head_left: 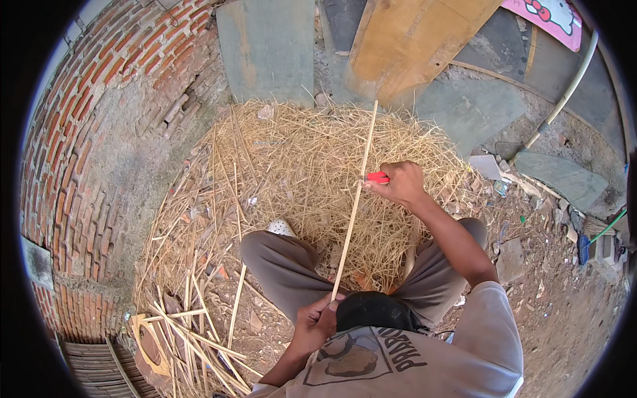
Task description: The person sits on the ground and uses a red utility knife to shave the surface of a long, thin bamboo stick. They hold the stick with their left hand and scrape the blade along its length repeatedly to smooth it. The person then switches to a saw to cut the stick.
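A long, pale strip that looks like split bamboo (353,222) slants up and away from my lap. Its near end is gripped in my left hand (316,323), with the fingers closed round it close to my waist. Farther up, my right hand (402,182) is closed on a red-handled knife (378,178). The short blade lies against the strip, and my thumb is close to that spot. Most of the handle is hidden inside my fist.
A broad heap of thin shavings (298,152) spreads before my crossed legs. Several more strips (199,345) lie piled at my left, beside a brick wall (73,166). Boards (265,53) lean at the back. A pale hose (570,86) curves down at the right, above rubble.
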The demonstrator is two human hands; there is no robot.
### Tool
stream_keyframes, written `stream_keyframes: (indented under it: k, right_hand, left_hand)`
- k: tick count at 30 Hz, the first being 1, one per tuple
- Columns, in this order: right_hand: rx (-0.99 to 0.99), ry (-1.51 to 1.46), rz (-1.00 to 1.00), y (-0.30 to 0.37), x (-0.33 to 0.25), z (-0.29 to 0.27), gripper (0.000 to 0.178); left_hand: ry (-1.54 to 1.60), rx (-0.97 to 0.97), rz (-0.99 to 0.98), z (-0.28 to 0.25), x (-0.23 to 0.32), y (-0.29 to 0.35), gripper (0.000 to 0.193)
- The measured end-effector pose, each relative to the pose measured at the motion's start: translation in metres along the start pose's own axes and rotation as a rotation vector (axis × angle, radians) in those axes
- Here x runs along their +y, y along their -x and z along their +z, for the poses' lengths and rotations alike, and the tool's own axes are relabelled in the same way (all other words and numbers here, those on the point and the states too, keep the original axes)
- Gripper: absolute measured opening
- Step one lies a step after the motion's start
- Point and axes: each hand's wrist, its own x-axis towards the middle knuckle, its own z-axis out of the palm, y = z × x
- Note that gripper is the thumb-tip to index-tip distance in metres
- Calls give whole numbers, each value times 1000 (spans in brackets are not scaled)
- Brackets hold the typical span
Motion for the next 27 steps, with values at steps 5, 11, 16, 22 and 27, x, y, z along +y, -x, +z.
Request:
stream_keyframes:
  k: [5,11,16,22,27]
  right_hand:
    - [59,34,-20,-17,15,-6,67]
    - [36,-131,756,-52,95,-21,80]
    - [-13,-140,802,-43,87,-14,76]
    - [-195,-95,648,-24,36,-21,74]
    - [-175,-82,614,-16,29,-7,74]
  left_hand:
    - [-12,-23,-26,-5,2,13,25]
    - [-91,-82,-75,-7,-14,39,22]
    - [-118,37,66,-24,-23,28,23]
    - [-585,189,389,-69,-8,-8,24]
    - [-739,388,540,-145,55,-68,23]
